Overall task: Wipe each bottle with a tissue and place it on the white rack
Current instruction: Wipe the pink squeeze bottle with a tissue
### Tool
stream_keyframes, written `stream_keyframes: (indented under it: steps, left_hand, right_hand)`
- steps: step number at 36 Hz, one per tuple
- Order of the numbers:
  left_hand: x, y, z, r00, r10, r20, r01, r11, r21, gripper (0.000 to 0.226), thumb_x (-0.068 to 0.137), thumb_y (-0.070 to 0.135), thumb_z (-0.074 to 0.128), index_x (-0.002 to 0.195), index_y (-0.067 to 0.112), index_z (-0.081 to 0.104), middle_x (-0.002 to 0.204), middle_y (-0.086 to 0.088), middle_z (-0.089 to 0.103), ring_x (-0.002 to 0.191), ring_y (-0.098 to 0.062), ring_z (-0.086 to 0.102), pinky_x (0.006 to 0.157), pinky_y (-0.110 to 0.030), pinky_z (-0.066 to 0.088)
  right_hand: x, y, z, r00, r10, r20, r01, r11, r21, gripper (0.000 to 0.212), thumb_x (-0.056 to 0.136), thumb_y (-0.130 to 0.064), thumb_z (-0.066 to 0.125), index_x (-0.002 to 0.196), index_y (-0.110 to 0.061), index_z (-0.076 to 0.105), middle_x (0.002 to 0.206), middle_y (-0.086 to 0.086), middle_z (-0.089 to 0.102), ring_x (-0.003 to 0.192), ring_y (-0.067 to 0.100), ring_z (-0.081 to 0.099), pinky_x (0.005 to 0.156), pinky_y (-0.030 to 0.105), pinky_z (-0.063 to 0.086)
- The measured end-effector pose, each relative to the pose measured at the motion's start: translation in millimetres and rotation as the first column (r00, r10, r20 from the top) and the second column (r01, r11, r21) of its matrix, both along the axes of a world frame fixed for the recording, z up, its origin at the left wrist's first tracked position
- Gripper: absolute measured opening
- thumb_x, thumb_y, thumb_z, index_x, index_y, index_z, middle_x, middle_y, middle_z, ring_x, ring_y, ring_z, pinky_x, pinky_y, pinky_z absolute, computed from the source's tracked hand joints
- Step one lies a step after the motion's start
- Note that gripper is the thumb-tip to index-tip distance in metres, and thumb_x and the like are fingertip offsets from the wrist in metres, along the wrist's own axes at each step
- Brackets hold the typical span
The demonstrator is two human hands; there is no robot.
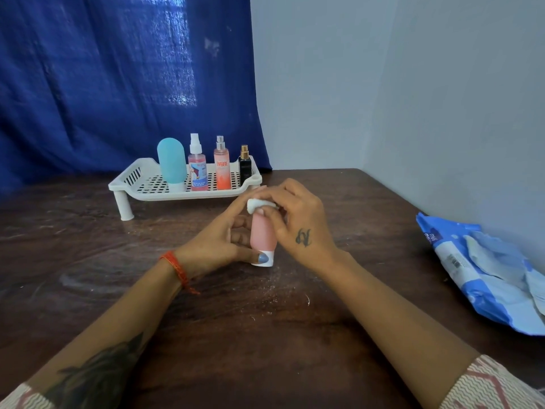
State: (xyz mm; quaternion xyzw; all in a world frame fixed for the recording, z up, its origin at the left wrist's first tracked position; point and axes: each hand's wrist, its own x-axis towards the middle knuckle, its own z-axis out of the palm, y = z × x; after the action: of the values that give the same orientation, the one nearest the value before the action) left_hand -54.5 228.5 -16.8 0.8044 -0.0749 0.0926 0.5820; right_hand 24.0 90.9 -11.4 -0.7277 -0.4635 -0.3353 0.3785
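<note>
Lower frame: two bare forearms in patterned sleeve cuffs reach up from the bottom corners over a dark wooden table (265,335), its surface scuffed and flecked with pale specks. Centre frame: pink bottle (262,234), smooth, rounded, matte, standing inverted on its white cap on the tabletop. Left hand (218,246), orange thread at the wrist, fingers curled round the bottle's lower body, thumb across the cap. Right hand (298,219) above, fingertips pinching a crumpled white tissue (258,205) against the bottle's upper end. Step in hand: wiping this bottle, apparently the last one off the rack. Next move calls for lifting it clear and setting it upright in the free space at the left of the white rack (141,187), without knocking its neighbours. Right edge: blue-and-white soft plastic wipes pack (472,270), crinkled, possibly open; the view is too distorted to confirm. Upper centre: the rack, perforated plastic on short legs, carrying a teal bottle (171,160), two pink spray bottles (197,169) and a small dark perfume bottle (244,166). Behind: blue curtain (103,84), pale wall.
</note>
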Motion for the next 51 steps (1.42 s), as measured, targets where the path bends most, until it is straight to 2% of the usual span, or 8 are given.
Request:
stream_keyframes:
  steps: [7, 13, 19, 25, 32, 37, 44, 51]
  left_hand:
    - [-1, 0, 2, 1.000, 0.021, -0.003, -0.021, 0.999, 0.034, 0.099, 0.069, -0.009, 0.075, 0.132, 0.049, 0.026, 0.117, -0.006, 0.057, 0.101, -0.015, 0.064, 0.080, -0.027, 0.056]
    - [-1, 1, 2, 1.000, 0.011, -0.017, -0.011, 1.000, 0.023, 0.099, 0.069, -0.008, 0.075, 0.130, 0.053, 0.027, 0.122, -0.001, 0.055, 0.104, -0.014, 0.064, 0.083, -0.031, 0.056]
    - [-1, 3, 1, 0.999, 0.013, -0.045, -0.014, 0.999, -0.033, 0.101, 0.068, -0.010, 0.074, 0.133, 0.051, 0.026, 0.123, -0.002, 0.057, 0.106, -0.018, 0.064, 0.086, -0.033, 0.055]
    - [-1, 4, 0, 0.999, 0.005, -0.048, -0.006, 1.000, -0.015, 0.106, 0.068, -0.012, 0.074, 0.136, 0.052, 0.026, 0.129, -0.005, 0.052, 0.109, -0.021, 0.063, 0.087, -0.035, 0.055]
    - [-3, 1, 2, 1.000, -0.012, -0.024, 0.011, 0.999, -0.051, 0.102, 0.069, -0.017, 0.069, 0.137, 0.047, 0.027, 0.125, 0.002, 0.057, 0.108, -0.019, 0.064, 0.087, -0.035, 0.055]
    - [-3, 0, 0, 1.000, -0.006, -0.023, 0.005, 0.999, -0.044, 0.106, 0.069, -0.016, 0.071, 0.145, 0.038, 0.021, 0.128, -0.006, 0.055, 0.109, -0.022, 0.063, 0.087, -0.038, 0.055]
    - [-3, 0, 0, 1.000, 0.011, -0.012, -0.011, 1.000, -0.011, 0.102, 0.060, 0.004, 0.078, 0.130, 0.057, 0.025, 0.119, -0.016, 0.058, 0.103, -0.028, 0.065, 0.086, -0.040, 0.056]
    - [-2, 2, 1, 1.000, -0.019, 0.006, 0.019, 0.999, 0.046, 0.108, 0.068, -0.008, 0.076, 0.137, 0.055, 0.021, 0.131, -0.002, 0.050, 0.108, -0.021, 0.062, 0.087, -0.037, 0.055]
  right_hand:
    - [8, 1, 1, 0.994, -0.014, -0.109, 0.028, 0.991, 0.129, 0.012, 0.084, -0.012, 0.065, 0.096, -0.012, 0.069, 0.090, 0.002, 0.066, 0.080, 0.008, 0.057, 0.068, 0.002, 0.037]
    - [12, -9, 0, 0.999, -0.023, -0.029, 0.023, 1.000, -0.001, 0.014, 0.081, -0.014, 0.067, 0.095, -0.014, 0.069, 0.084, 0.001, 0.065, 0.076, 0.007, 0.050, 0.064, 0.013, 0.034]
    - [10, -25, 0, 0.966, 0.226, -0.128, -0.249, 0.947, -0.205, 0.015, 0.073, -0.010, 0.069, 0.087, -0.013, 0.073, 0.076, -0.006, 0.063, 0.063, -0.002, 0.049, 0.060, 0.011, 0.039]
    - [8, -28, 1, 0.901, 0.338, -0.271, -0.398, 0.893, -0.209, 0.020, 0.069, 0.004, 0.072, 0.082, -0.010, 0.076, 0.074, -0.004, 0.065, 0.062, 0.005, 0.053, 0.056, 0.011, 0.041]
    - [-2, -11, -8, 0.980, 0.193, 0.049, -0.188, 0.978, -0.095, 0.020, 0.081, -0.011, 0.061, 0.100, -0.010, 0.070, 0.096, 0.006, 0.066, 0.089, 0.009, 0.057, 0.080, 0.010, 0.042]
    - [-6, -4, 1, 0.974, 0.103, 0.201, -0.080, 0.990, -0.119, 0.029, 0.083, -0.015, 0.049, 0.102, -0.008, 0.070, 0.097, 0.014, 0.061, 0.088, 0.020, 0.057, 0.078, 0.019, 0.043]
    - [-2, 0, 9, 0.999, -0.004, 0.049, 0.004, 1.000, 0.012, 0.034, 0.084, -0.016, 0.040, 0.102, -0.008, 0.068, 0.094, 0.013, 0.058, 0.085, 0.021, 0.056, 0.073, 0.021, 0.045]
    - [9, -4, 8, 0.980, -0.080, -0.184, 0.095, 0.993, 0.074, 0.021, 0.089, -0.006, 0.056, 0.103, -0.013, 0.069, 0.094, 0.008, 0.062, 0.081, 0.009, 0.050, 0.070, 0.000, 0.034]
